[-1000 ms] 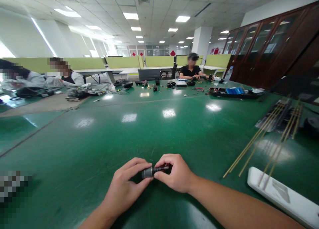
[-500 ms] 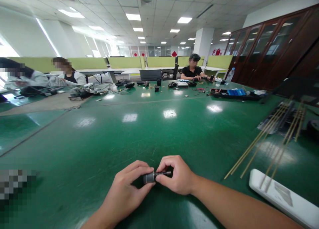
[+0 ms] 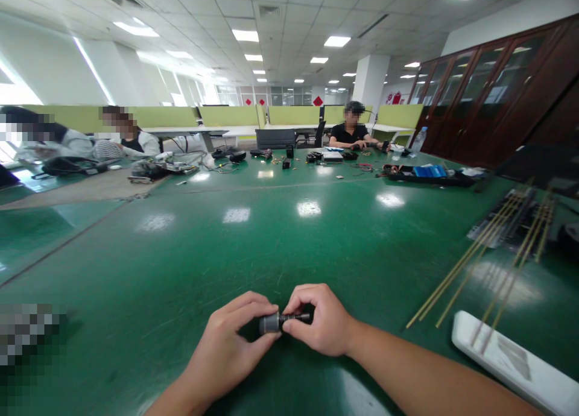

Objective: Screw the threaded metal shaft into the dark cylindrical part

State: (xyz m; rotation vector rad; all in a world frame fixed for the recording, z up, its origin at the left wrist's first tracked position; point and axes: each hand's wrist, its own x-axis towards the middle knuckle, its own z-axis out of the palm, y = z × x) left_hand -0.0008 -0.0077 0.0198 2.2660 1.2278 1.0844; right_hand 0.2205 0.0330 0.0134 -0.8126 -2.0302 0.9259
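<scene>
One green table — left hand, right hand pinching one shafted cylinder.

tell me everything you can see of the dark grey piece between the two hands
The dark grey piece has a wide, smooth cylinder at its left end and a slim, darker shaft to the right, apparently ridged near the cylinder. It looks like metal or hard plastic; which is unclear. It lies nearly level in front of the person, at the green table; contact with the tabletop cannot be told. The left hand grips the cylinder; the right hand's fingertips pinch the shaft.
</scene>
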